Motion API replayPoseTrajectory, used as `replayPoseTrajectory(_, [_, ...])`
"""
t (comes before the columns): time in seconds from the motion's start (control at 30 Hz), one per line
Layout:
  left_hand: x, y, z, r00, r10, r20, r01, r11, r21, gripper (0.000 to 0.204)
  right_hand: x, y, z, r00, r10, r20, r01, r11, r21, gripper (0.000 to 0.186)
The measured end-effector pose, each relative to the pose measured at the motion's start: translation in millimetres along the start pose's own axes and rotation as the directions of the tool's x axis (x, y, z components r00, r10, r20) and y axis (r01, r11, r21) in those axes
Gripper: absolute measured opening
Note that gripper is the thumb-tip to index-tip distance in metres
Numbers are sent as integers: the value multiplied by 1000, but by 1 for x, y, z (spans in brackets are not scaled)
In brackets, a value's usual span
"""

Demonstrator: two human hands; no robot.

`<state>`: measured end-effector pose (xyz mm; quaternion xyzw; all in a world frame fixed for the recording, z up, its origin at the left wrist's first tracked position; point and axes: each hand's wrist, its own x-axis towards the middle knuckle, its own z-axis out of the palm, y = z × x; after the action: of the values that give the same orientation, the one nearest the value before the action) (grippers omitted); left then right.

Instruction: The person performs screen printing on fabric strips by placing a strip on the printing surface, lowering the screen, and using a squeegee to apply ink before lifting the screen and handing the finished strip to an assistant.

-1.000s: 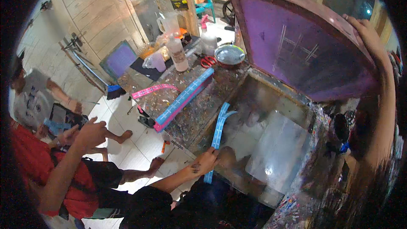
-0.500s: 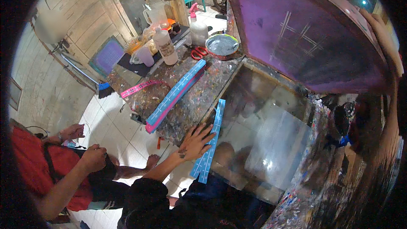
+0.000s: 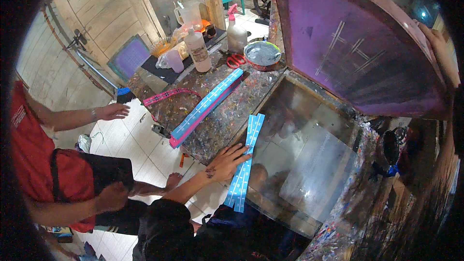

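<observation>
My left hand [image 3: 227, 160] lies at the left edge of the glass-topped printing bed [image 3: 290, 140]. Its fingers are stretched out, with the tips resting on two light blue measuring-tape strips [image 3: 240, 183] that cross each other narrowly. Their lower ends reach past the bed's near corner. At the far right my right hand [image 3: 437, 50] grips the rim of a raised silk-screen frame [image 3: 333, 43], whose purple mesh carries pale line marks. Left of the bed, on the paint-spattered table [image 3: 217, 130], rests a stack of blue and pink tape strips [image 3: 208, 108].
A pink strip [image 3: 169, 95] curls beside the stack. Behind stand red scissors [image 3: 236, 61], a bowl of grey ink [image 3: 262, 54], a spray bottle [image 3: 237, 36] and a plastic bottle [image 3: 198, 52]. At left, a person in a red shirt [image 3: 72, 174] reaches an arm toward the table.
The two blue strips have shifted and now cross, their upper ends parted. My left fingers have drawn closer together. The other person's far hand has reached forward. The view has moved slightly.
</observation>
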<state>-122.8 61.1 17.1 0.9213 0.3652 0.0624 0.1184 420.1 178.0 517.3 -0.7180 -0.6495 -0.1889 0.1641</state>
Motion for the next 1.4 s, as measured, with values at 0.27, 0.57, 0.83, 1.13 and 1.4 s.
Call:
replayPoseTrajectory(0.27, [40,-17,-2,976,218,7,-214,953,213,61,-3,-2,-6,994,59,94,-84,956,282,50])
replayPoseTrajectory(0.57, [28,37,-13,967,-246,-70,253,960,119,56,-34,-30,-2,999,24,-23,-18,971,240,56])
replayPoseTrajectory(0.83, [37,91,23,840,-543,15,529,810,-253,69,-35,-47,-7,998,-37,-55,49,972,230,56])
replayPoseTrajectory(1.13, [-3,42,18,999,24,30,-23,1000,-10,62,-34,-35,-3,947,-320,6,319,945,-75,43])
replayPoseTrajectory(1.4, [123,115,70,995,90,-40,-86,992,87,65,-53,-73,-24,942,-314,119,332,923,-195,40])
